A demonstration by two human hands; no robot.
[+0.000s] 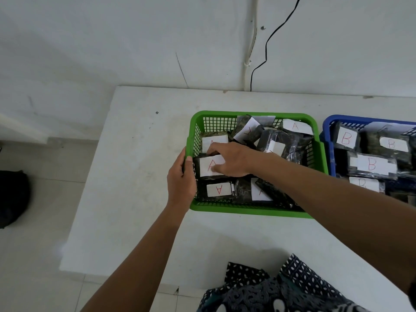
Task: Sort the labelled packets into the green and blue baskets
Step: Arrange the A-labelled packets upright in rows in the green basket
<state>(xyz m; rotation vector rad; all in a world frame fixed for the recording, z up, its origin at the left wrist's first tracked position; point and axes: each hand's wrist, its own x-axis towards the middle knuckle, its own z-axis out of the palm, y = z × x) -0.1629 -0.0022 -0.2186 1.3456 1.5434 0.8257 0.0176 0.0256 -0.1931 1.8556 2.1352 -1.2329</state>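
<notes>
A green basket [258, 208] on the white table holds several dark packets with white labels marked A. To its right a blue basket [326, 129], cut off by the frame edge, holds several packets marked B [371, 164]. My left hand [181, 183] grips the green basket's left rim. Inside that basket, my right hand [234, 159] is closed on a packet marked A [208, 166] near the left wall, thumb on the label and fingers over its top edge. My right forearm covers part of the packets at the basket's front right.
The white table [135, 176] ends at its left edge over a tiled floor. A dark bag [12, 197] lies on the floor at far left. A black cable [267, 48] runs down the back wall. Patterned dark cloth [281, 289] is at the table's near edge.
</notes>
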